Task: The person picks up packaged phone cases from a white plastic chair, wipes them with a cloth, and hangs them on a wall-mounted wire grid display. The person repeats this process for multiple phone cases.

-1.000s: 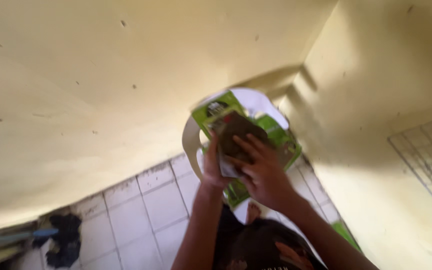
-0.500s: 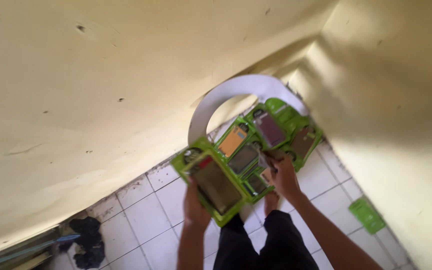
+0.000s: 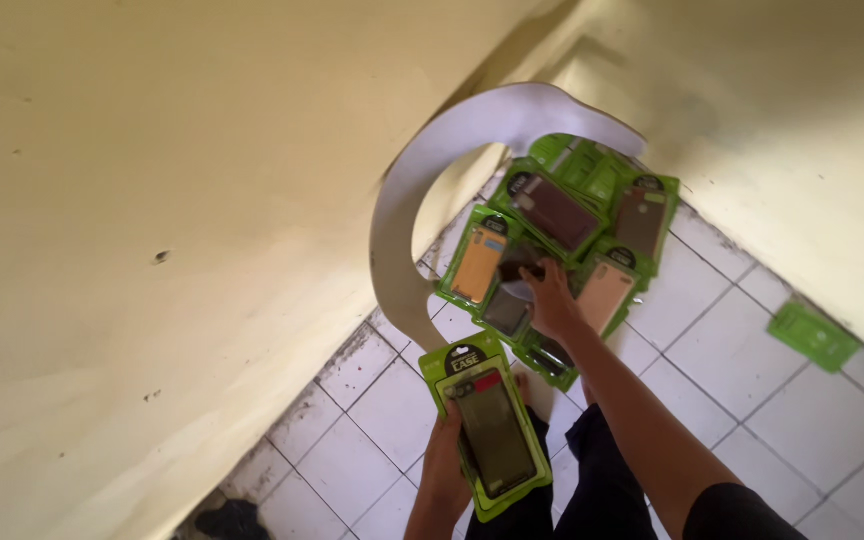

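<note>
Fingers of the left hand [image 3: 444,470] clamp a green phone-case package [image 3: 488,423] above the tiled floor [image 3: 792,400]. Right hand [image 3: 552,300] rests, fingers spread, on a pile of similar packages [image 3: 562,215] beside a white curved board [image 3: 422,200].

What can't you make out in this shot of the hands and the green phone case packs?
- Left hand, head view: palm hidden behind the held pack.
- Pile of packs: lower ones covered by upper ones and the right hand.
- Dark thing on the floor: cut off by the bottom edge.
</note>
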